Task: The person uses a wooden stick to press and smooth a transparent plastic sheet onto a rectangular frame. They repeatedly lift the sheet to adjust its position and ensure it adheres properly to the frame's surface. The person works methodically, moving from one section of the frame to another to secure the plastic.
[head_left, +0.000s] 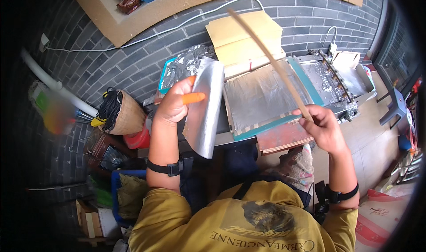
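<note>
My left hand (176,102) wears orange finger cots and holds a curved sheet of silvery foil (209,108) upright, its lower end hanging past the bench edge. In my right hand (321,125) is a long thin wooden stick (271,59), gripped near its lower end and slanting up to the left. Between the hands lies a flat silvery sheet (266,92) on a teal board (266,127). Crumpled foil (193,63) fills a blue tray (163,75) just beyond my left hand.
Yellow paper or card (246,39) leans behind the board. To the right sits a metal device (327,82) with foil scraps. A reddish wooden board (283,138) juts from the bench front. A woven basket (128,115) with black cord and a red container (139,135) stand left.
</note>
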Demonstrator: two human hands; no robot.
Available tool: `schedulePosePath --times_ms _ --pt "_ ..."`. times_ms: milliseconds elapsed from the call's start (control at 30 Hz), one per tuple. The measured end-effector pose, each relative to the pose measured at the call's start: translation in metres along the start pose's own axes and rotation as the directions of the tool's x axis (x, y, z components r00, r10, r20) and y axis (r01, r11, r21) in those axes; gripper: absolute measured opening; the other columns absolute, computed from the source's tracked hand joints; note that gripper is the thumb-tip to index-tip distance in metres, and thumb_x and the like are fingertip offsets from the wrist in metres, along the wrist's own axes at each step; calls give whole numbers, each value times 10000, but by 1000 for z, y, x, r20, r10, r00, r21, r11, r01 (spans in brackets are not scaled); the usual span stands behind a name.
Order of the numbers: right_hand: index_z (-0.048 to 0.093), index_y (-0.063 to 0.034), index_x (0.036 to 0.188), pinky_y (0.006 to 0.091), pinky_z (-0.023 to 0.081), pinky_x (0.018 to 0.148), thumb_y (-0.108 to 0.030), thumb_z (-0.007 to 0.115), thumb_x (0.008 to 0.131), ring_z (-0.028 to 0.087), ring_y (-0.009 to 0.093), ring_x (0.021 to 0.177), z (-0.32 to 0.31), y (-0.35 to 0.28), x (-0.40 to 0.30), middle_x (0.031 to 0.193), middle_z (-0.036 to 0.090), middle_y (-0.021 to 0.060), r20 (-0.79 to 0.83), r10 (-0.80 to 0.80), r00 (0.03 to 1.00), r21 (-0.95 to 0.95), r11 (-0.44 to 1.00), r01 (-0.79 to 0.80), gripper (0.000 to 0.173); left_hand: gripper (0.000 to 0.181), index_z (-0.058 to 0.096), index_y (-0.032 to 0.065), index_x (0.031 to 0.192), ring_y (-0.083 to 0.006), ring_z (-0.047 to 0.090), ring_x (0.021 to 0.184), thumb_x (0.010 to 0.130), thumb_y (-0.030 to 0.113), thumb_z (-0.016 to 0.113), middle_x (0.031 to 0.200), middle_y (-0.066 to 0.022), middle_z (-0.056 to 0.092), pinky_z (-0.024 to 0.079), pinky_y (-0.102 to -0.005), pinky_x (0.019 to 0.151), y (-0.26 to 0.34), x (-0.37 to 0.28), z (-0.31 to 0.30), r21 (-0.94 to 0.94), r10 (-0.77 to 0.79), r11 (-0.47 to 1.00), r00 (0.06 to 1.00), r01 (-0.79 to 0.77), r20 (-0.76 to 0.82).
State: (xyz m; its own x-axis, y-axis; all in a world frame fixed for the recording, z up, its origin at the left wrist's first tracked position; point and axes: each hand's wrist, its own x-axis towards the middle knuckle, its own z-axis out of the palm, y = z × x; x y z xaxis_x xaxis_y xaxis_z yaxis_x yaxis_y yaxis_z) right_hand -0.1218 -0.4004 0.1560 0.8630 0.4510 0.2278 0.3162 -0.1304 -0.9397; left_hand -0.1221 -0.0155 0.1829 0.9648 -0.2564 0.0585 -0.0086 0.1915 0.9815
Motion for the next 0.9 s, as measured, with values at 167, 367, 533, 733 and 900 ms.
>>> schedulePosePath --times_ms 167,367,533,733,900 --pt "711 -49 1062 305 445 916 46 604 799 566 196 1095 4 -35 37 1121 640 127 229 -273 934 54 962 268 299 445 514 -68 1241 -134 579 1052 824 -16 662 1135 -67 617 446 -269 937 21 6 49 139 -34 990 977 4 211" --pt "715 -36 1047 277 458 857 5 594 848 584 131 983 13 -62 67 997 684 61 468 -223 855 112 975 193 236 478 504 -100 1246 -119 540 1005 815 -16 691 1136 -61 583 435 -267 914 25 10 75 247 -53 968 929 -43 367" --pt "707 3 1033 230 441 748 7 572 870 554 66 825 22 -67 66 880 669 5 378 -145 914 112 988 111 212 512 513 -84 1268 -119 548 1019 813 55 701 1125 -63 610 429 -263 921 17 12 66 168 -60 986 923 -5 380" --pt "706 24 1031 210 426 745 -9 568 869 554 68 811 26 -76 74 882 663 18 205 -161 965 212 970 117 215 737 463 -45 1348 -296 588 1145 936 566 460 1276 -163 586 443 -414 1019 -56 7 27 -756 6 647 991 99 135" --pt "707 2 1045 181 366 597 -67 544 900 472 39 653 24 -71 86 758 580 -38 -117 -62 991 416 903 105 228 770 483 37 1360 -334 516 1228 924 658 349 1355 -147 532 400 -474 1040 -144 -2 26 -890 43 452 995 60 89"
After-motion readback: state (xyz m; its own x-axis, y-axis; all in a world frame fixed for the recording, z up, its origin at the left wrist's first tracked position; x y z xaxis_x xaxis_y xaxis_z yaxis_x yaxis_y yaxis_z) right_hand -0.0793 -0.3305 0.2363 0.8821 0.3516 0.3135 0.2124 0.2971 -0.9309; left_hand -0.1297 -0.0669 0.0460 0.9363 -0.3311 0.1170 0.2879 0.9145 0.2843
